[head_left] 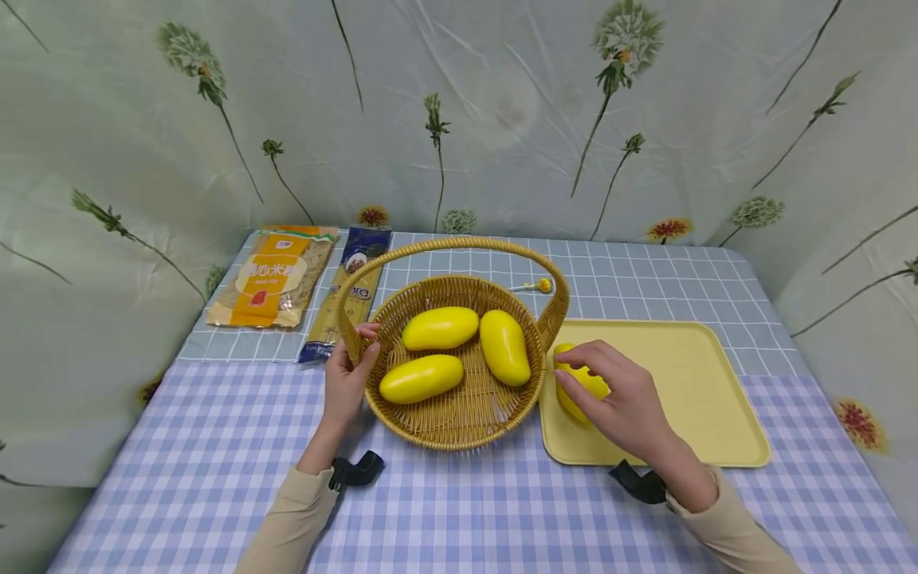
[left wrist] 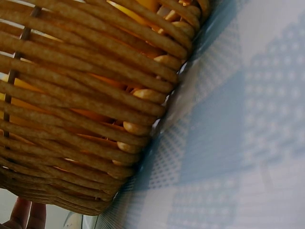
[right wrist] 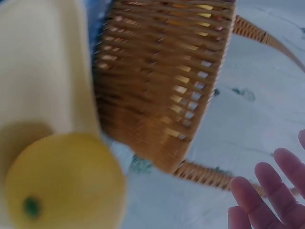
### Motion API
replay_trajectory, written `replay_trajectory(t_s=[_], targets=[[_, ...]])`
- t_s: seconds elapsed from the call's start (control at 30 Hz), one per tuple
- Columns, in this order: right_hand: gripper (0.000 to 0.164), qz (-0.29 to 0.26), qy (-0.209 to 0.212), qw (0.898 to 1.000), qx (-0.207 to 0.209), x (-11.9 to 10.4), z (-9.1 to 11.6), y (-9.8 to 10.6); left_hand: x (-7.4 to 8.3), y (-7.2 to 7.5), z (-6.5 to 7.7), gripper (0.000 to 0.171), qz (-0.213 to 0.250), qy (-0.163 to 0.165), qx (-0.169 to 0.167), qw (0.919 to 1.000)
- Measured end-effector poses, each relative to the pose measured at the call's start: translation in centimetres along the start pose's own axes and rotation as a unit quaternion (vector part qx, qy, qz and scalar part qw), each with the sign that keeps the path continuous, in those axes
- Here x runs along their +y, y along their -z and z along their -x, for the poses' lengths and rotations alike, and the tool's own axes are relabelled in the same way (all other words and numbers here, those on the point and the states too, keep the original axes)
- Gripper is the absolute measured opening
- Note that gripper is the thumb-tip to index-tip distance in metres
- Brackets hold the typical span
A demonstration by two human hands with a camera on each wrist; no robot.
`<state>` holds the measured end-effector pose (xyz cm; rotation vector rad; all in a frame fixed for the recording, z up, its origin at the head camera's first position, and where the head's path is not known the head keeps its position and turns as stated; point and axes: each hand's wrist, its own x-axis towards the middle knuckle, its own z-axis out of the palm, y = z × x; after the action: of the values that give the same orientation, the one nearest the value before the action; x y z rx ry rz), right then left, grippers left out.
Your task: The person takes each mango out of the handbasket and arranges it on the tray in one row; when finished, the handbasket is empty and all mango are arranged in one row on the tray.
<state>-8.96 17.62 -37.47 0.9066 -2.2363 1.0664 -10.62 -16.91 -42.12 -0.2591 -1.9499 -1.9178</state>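
Three yellow mangoes, one of them at the right, lie in a round woven basket with a tall arched handle. My left hand grips the basket's left side at the foot of the handle. In the left wrist view, two fingertips show beyond the wickerwork. Another mango rests on the left part of a pale yellow tray. Above that mango hovers my right hand, thumb and fingers spread apart; in the right wrist view they stand clear of the fruit.
Behind the basket's left side lie an orange-labelled bag of noodles and a long blue-and-gold pasta packet. The tray's left edge sits close against the basket. Checked cloth covers the table, with a flowered curtain behind.
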Motion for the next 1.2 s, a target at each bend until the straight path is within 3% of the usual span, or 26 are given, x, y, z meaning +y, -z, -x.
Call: replay_trajectory(t_s=[0.3,0.63,0.93,1.2], targets=[[0.02,-0.048,0.043,0.998,-0.023,-1.6,-2.5,-2.2,0.1,0.0,0.0,0.013,-0.002,-0.004,-0.001,1.0],[0.018,0.012,0.044,0.988,-0.149,-3.2,-5.8,-3.9,-0.1,0.1,0.0,0.013,-0.006,-0.007,0.0,1.0],[0.023,0.026,0.016,0.96,-0.28,-3.6,-9.1,-5.8,0.1,0.1,0.1,0.013,-0.004,0.006,0.001,1.0],[0.027,-0.014,-0.055,0.924,-0.377,-2.9,-11.4,-7.7,0.2,0.0,0.0,0.013,-0.002,0.002,-0.001,1.0]])
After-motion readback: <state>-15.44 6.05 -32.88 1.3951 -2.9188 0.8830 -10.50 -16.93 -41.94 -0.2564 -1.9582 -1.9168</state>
